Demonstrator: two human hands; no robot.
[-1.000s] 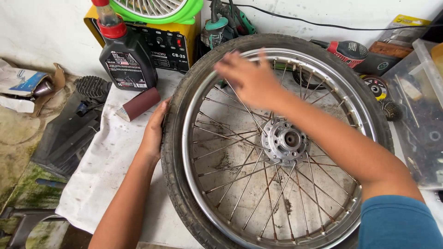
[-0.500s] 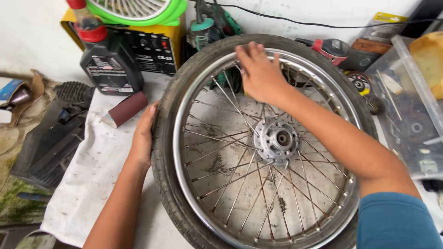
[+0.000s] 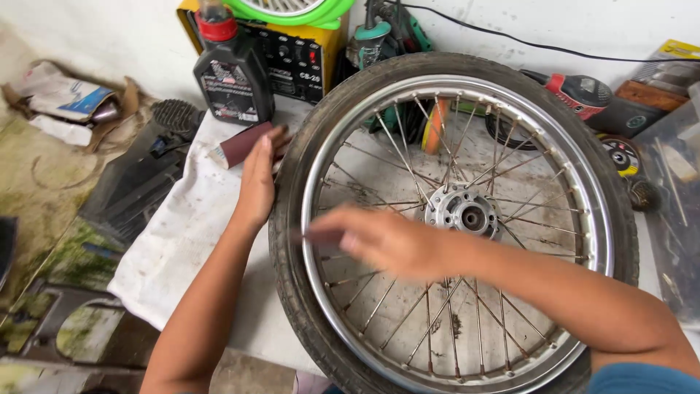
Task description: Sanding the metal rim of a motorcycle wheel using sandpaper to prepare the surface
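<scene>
A spoked motorcycle wheel lies flat, its black tyre (image 3: 292, 292) around a shiny metal rim (image 3: 583, 190), with the hub (image 3: 464, 211) in the middle. My left hand (image 3: 259, 182) rests flat against the tyre's outer left side. My right hand (image 3: 383, 241) is blurred with motion over the spokes near the left part of the rim. Its fingers pinch a small brown piece of sandpaper (image 3: 321, 236) against the rim's inner side.
A white cloth (image 3: 182, 219) lies under the wheel. A brown sandpaper roll (image 3: 237, 146), a black bottle with a red cap (image 3: 232, 73) and a yellow-and-black machine (image 3: 299, 47) stand behind it. A red-and-black power tool (image 3: 583, 91) and a clear box (image 3: 674, 190) sit at the right.
My right hand has swept from the far top of the rim down to its left side, nearer to me. My left hand stays on the tyre's left edge.
</scene>
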